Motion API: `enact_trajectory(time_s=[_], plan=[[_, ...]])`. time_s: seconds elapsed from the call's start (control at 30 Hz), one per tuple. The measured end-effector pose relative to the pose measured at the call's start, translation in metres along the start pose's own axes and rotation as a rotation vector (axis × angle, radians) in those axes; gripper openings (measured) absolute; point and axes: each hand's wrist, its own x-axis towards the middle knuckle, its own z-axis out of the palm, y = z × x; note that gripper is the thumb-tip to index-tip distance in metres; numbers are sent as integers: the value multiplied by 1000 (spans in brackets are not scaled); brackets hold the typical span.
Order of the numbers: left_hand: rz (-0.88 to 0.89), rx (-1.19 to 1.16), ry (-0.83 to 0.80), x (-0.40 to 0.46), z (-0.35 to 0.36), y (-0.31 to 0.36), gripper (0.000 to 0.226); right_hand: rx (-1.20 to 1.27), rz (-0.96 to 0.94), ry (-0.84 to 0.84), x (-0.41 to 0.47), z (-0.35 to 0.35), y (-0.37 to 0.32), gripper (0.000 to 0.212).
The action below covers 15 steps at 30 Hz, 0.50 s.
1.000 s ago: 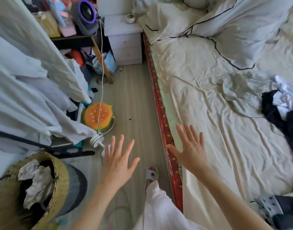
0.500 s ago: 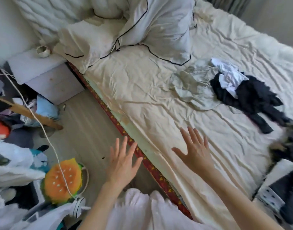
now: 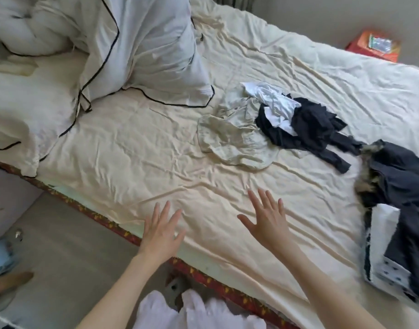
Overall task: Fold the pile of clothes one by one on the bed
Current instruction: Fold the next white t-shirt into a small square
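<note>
- Cream cotton, creased all over, covers the bed (image 3: 137, 148); white pillows with black piping (image 3: 146, 55) are heaped at its ten o'clock corner, soft and puffy.
- The left hand (image 3: 159, 230) hovers at six o'clock over the near edge of the bed, fingers straight and spread, holding nothing.
- The right hand (image 3: 265, 219) hangs just beside it toward five o'clock, also flat and spread, empty, well apart from any garment.
- A pale sage shirt (image 3: 234, 138) lies crumpled near the centre, toward one o'clock of the hands; it looks thin, limp and light, and I judge it is best pinched at the shoulder seams or collar and shaken flat.
- A white garment (image 3: 274, 103) lies bunched on a black garment (image 3: 308, 129), both touching the sage shirt at two o'clock; soft, floppy, likely to tangle, so lift the top one first.
- Dark grey trousers (image 3: 403, 186) and a mottled piece sprawl at three o'clock, heavier-looking; the waistband seems the best hold.
- A white and navy piece with dots (image 3: 381, 257) lies at four o'clock, flatter.
</note>
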Motion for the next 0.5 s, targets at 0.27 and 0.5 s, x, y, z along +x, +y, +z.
enact_trajectory(time_s=[0.27,0.5], plan=[[98,133,-117,140,11,39,63,39,130,-38,117,3,78,65],[80,216,-118,303,53,78,108,163,245,104,289,20,164,39]])
